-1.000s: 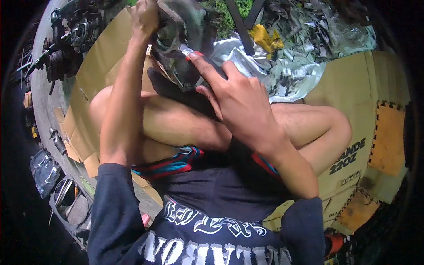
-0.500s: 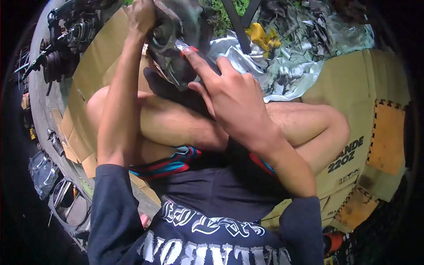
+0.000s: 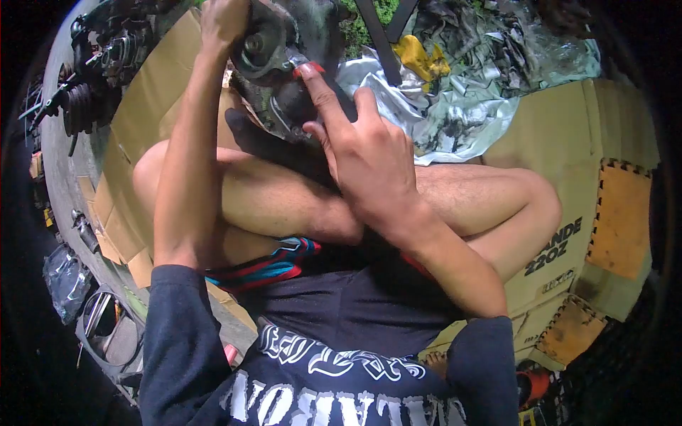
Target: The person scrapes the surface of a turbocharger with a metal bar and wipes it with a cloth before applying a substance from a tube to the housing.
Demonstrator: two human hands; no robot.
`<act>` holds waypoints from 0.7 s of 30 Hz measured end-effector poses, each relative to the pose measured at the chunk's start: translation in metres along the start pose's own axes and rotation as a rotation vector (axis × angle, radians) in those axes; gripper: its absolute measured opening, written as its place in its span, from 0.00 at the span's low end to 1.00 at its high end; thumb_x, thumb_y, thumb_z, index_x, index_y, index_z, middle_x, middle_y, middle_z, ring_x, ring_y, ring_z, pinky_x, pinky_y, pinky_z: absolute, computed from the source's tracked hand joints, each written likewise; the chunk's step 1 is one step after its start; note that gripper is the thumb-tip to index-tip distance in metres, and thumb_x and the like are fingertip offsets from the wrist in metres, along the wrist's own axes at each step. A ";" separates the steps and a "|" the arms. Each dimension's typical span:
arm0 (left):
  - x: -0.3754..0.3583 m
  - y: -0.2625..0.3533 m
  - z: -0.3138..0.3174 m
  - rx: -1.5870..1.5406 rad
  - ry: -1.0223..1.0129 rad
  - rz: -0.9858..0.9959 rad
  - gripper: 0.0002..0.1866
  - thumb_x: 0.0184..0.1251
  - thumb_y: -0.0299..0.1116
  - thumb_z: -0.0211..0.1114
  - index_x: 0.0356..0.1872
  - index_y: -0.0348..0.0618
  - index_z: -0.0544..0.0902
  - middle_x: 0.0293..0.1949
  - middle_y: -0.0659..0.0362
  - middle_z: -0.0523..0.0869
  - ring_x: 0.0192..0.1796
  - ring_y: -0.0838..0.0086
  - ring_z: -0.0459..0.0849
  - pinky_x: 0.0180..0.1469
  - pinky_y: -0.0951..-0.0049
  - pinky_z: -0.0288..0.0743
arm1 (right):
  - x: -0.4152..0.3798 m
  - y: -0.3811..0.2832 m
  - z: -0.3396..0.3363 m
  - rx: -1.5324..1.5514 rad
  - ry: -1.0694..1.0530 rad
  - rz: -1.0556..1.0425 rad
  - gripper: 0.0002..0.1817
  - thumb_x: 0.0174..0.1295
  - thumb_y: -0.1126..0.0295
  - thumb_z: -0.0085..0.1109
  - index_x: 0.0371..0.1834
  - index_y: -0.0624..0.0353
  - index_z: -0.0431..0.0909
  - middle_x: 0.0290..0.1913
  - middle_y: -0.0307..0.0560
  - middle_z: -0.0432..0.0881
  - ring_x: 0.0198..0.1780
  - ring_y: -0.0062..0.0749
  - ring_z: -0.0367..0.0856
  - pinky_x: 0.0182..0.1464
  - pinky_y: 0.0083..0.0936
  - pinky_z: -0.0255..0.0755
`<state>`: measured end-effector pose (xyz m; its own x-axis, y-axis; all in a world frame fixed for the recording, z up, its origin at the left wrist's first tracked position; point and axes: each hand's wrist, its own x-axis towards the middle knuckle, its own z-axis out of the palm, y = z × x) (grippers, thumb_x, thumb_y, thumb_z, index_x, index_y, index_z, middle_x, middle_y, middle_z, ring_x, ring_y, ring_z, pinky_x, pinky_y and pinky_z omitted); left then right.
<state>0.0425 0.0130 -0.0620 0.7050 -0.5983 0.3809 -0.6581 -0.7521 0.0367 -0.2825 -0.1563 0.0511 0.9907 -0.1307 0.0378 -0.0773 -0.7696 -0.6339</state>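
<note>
I sit cross-legged on flattened cardboard [image 3: 561,149]. A grimy greenish metal machine part [image 3: 280,42] rests over my shins at the top of the view. My left hand [image 3: 224,21] grips its upper left edge. My right hand [image 3: 362,153] holds a tool with a red handle and a metal tip [image 3: 302,67] against the part, forefinger stretched along it. The tool's tip is partly hidden by the part.
Dark engine parts [image 3: 92,71] lie on the concrete at the upper left. Crumpled silver plastic sheeting [image 3: 455,106] and a yellow rag [image 3: 419,57] lie beyond my knees. A wire-rimmed lamp housing [image 3: 106,330] and a plastic bag [image 3: 64,280] sit at the lower left.
The metal part has turned and lifted slightly in my left hand. My right hand has shifted a little left and up with the tool, its forefinger now more upright.
</note>
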 end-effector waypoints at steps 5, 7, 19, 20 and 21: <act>0.000 0.003 -0.002 0.034 -0.016 -0.019 0.14 0.74 0.30 0.54 0.55 0.40 0.80 0.56 0.39 0.83 0.63 0.43 0.79 0.66 0.49 0.73 | 0.005 0.004 -0.009 0.018 0.015 0.005 0.31 0.73 0.58 0.62 0.80 0.36 0.68 0.44 0.60 0.77 0.34 0.59 0.85 0.35 0.50 0.80; -0.001 0.000 0.000 0.012 -0.007 -0.027 0.13 0.74 0.31 0.54 0.55 0.41 0.80 0.56 0.39 0.82 0.62 0.43 0.79 0.65 0.48 0.73 | 0.008 0.013 -0.015 0.023 0.020 0.009 0.30 0.73 0.59 0.63 0.78 0.38 0.71 0.44 0.59 0.79 0.36 0.59 0.86 0.38 0.49 0.80; 0.010 0.015 -0.012 0.023 -0.100 -0.065 0.12 0.74 0.31 0.55 0.53 0.41 0.77 0.55 0.39 0.82 0.62 0.42 0.78 0.64 0.48 0.72 | 0.035 0.057 -0.039 0.027 0.174 -0.067 0.28 0.58 0.66 0.75 0.64 0.53 0.83 0.49 0.53 0.89 0.44 0.50 0.90 0.46 0.38 0.82; 0.010 0.018 -0.015 0.023 -0.101 -0.063 0.12 0.74 0.31 0.55 0.53 0.41 0.77 0.55 0.39 0.82 0.62 0.42 0.78 0.64 0.48 0.72 | 0.036 0.057 -0.038 0.073 0.150 -0.076 0.28 0.58 0.67 0.75 0.64 0.54 0.83 0.50 0.54 0.89 0.44 0.51 0.90 0.47 0.38 0.83; 0.009 0.020 -0.017 0.046 -0.116 -0.067 0.12 0.74 0.31 0.54 0.53 0.41 0.77 0.55 0.38 0.82 0.62 0.41 0.78 0.64 0.48 0.72 | 0.036 0.055 -0.036 0.073 0.152 -0.076 0.28 0.58 0.67 0.75 0.64 0.54 0.83 0.50 0.54 0.89 0.44 0.51 0.90 0.47 0.38 0.83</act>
<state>0.0310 -0.0032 -0.0417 0.7742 -0.5725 0.2700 -0.5979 -0.8014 0.0150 -0.2549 -0.2265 0.0455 0.9648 -0.1711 0.1999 0.0106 -0.7338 -0.6792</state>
